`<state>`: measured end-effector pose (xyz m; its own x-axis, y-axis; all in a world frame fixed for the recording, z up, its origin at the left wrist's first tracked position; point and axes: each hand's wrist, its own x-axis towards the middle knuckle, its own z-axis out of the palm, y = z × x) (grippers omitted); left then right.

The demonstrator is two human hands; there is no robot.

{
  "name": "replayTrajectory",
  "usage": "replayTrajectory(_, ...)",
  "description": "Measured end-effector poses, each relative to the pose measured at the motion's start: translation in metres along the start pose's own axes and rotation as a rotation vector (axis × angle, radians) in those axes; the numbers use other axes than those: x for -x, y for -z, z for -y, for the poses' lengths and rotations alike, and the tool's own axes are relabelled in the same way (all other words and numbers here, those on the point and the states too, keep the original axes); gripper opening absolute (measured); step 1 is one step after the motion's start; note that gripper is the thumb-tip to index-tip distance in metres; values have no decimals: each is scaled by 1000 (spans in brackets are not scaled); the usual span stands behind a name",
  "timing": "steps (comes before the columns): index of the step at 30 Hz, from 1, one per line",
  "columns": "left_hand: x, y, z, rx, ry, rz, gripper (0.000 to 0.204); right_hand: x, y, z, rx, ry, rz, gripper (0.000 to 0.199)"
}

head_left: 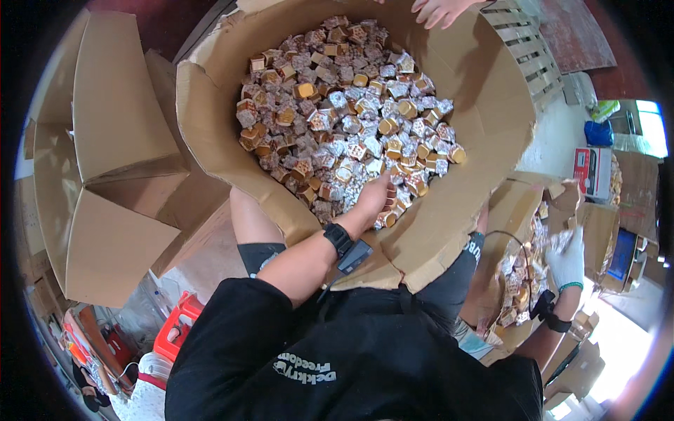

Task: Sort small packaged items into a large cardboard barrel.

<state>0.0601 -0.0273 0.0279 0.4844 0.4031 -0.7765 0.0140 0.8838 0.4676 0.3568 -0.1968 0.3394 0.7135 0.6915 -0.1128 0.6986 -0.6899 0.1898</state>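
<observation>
A big open cardboard box (pixel 484 133) stands between my knees, holding a heap of small house-shaped pieces (pixel 365 105), gold, brown and white, many in shiny silver wrap. Down in the near part of the heap is my bare left hand (pixel 379 196), its fingers curled in among the pieces; what they hold is hidden. My right hand (pixel 566 256), in a white knitted glove, hangs over a second torn cardboard box (pixel 502 217) at my right. Similar wrapped pieces (pixel 519 281) fill that box. Motion smears the gloved fingers.
Another person's hand (pixel 442 10) rests by the big box's far rim. Opened cardboard cartons (pixel 119 105) stand at left, above a red plastic stool (pixel 177 326). A slatted wooden pallet (pixel 523 42) lies at far right, and a red-and-white box (pixel 592 172) is nearer.
</observation>
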Motion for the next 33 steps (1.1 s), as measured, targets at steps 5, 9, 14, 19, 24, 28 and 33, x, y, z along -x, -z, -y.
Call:
replayTrajectory(5,10,-9,-18,164,-79,127,39,-23,6,41,-151,135,129,63)
replayTrajectory(9,7,-7,-5,89,-32,241,33,-53,20,228,-305,676,139,46)
replayTrajectory(14,1,-21,5,-7,-178,211,29,-95,-51,407,-261,1261,150,26)
replayTrajectory(19,-1,-25,16,-154,-350,136,25,-111,-161,556,9,1251,528,45)
replayTrajectory(24,-4,-31,48,-69,-536,129,33,-111,-287,626,165,838,570,67)
replayTrajectory(28,16,22,138,-503,-393,592,54,-96,-334,625,190,548,530,98)
replayTrajectory(33,69,53,125,-381,-574,366,23,-106,-341,605,126,758,406,108)
